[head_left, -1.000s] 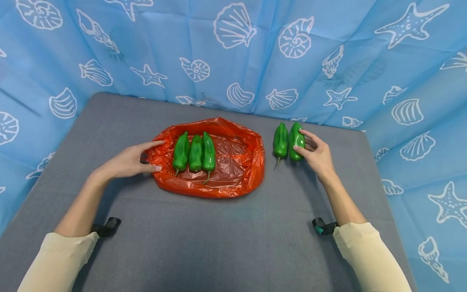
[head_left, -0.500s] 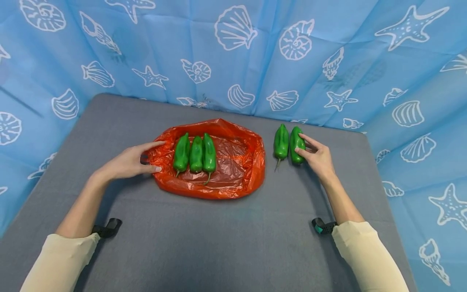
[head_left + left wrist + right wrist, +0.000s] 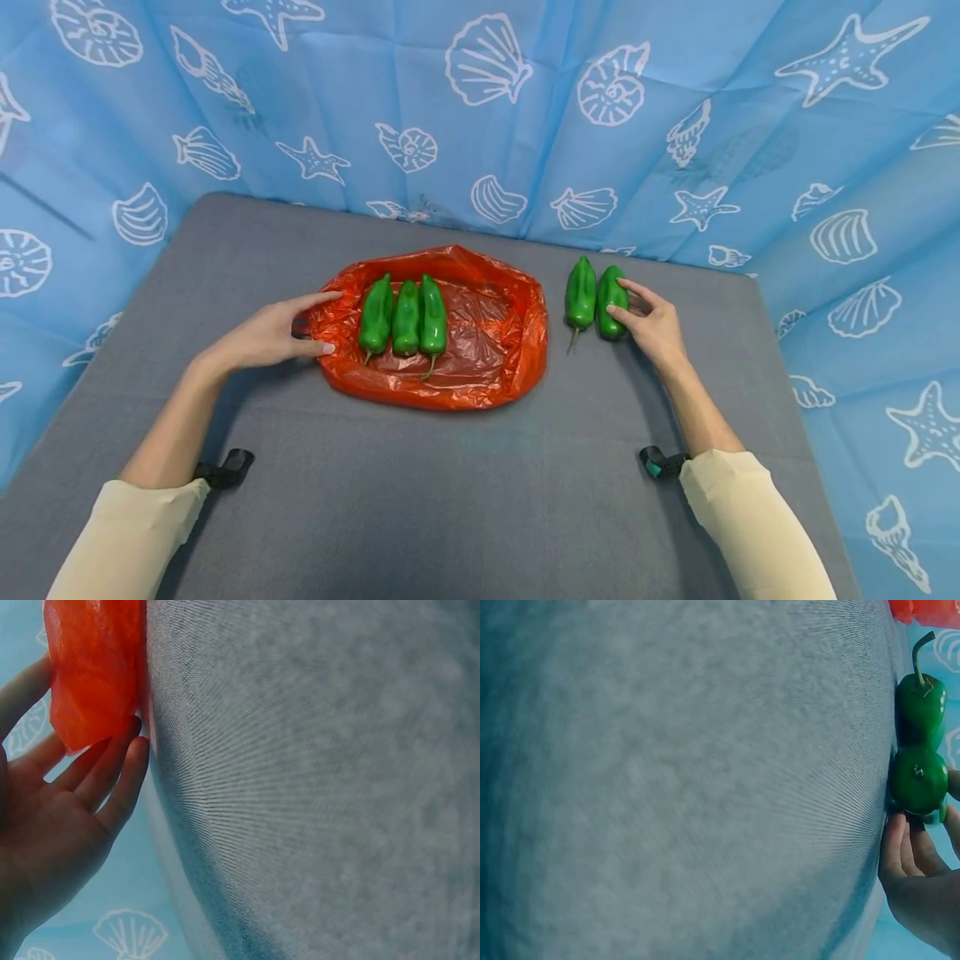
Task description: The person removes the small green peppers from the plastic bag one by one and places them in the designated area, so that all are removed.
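Observation:
A red plastic bag [image 3: 435, 396] lies with its rim rolled wide, holding several green peppers in a row, such as the middle pepper [image 3: 407, 317]. At the bag's left end is my left hand [image 3: 266, 333], its fingers fairly straight and spread, touching the plastic [image 3: 94, 675]. To the right of the bag, my right hand [image 3: 652, 325] holds a green pepper [image 3: 612, 302] from its right side, with thumb and fingers around it. In the right wrist view the held pepper [image 3: 916, 780] lies against another pepper [image 3: 921, 705] with a curved stem.
Just left of the held one, that second pepper [image 3: 581, 292] lies on the grey cloth-covered table [image 3: 450, 500]. A blue curtain [image 3: 420, 83] with white shell drawings hangs behind the table. Dark wrist cameras [image 3: 228, 471] sit on both forearms.
The pepper in my right hand has come down slightly and sits a little nearer to me beside its neighbour. My left hand has stayed at the bag. The head view has shifted slightly.

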A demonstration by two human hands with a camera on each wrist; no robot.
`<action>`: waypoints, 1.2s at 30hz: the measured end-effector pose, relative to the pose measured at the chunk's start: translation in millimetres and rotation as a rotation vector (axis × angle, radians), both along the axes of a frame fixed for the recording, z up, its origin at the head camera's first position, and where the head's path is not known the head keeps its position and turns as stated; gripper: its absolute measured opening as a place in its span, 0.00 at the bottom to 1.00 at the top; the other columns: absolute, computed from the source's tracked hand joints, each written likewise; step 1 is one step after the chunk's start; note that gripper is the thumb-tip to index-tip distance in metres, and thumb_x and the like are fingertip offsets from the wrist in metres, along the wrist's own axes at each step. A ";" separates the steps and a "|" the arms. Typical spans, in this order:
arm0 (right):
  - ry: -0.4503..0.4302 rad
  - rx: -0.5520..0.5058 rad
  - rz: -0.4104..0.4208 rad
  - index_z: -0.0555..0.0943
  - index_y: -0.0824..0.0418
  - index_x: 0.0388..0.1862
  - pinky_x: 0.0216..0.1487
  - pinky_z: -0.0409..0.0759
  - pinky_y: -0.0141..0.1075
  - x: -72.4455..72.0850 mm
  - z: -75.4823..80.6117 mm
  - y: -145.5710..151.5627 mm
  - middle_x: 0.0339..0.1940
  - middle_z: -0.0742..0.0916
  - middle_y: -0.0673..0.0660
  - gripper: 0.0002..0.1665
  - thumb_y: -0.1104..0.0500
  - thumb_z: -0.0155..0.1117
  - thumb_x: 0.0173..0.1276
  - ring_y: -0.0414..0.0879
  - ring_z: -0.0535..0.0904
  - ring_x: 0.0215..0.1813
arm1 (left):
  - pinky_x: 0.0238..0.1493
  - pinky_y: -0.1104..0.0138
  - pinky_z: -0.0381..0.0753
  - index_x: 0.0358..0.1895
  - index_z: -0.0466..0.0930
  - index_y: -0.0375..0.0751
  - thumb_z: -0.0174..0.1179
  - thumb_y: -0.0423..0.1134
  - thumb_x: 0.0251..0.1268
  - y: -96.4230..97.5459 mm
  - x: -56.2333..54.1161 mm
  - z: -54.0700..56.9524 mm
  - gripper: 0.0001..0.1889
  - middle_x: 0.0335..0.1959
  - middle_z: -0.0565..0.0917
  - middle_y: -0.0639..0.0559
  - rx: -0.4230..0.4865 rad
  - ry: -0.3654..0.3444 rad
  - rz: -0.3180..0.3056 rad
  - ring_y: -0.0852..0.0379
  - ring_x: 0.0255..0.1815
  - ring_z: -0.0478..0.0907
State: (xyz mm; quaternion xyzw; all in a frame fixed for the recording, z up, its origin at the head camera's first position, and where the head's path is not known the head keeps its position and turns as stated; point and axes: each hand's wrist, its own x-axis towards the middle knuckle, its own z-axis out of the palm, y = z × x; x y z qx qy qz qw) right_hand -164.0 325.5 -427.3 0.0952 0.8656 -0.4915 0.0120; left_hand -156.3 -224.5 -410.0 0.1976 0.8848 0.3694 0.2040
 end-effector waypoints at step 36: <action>0.066 -0.164 -0.040 0.70 0.60 0.73 0.45 0.81 0.27 4.8 -6.9 8.1 0.65 0.78 0.68 0.32 0.56 0.64 0.72 0.30 0.80 0.47 | 0.64 0.38 0.65 0.79 0.55 0.47 0.66 0.46 0.67 -0.2 -1.5 -2.9 0.41 0.76 0.56 0.30 -0.005 -0.017 0.001 0.31 0.71 0.60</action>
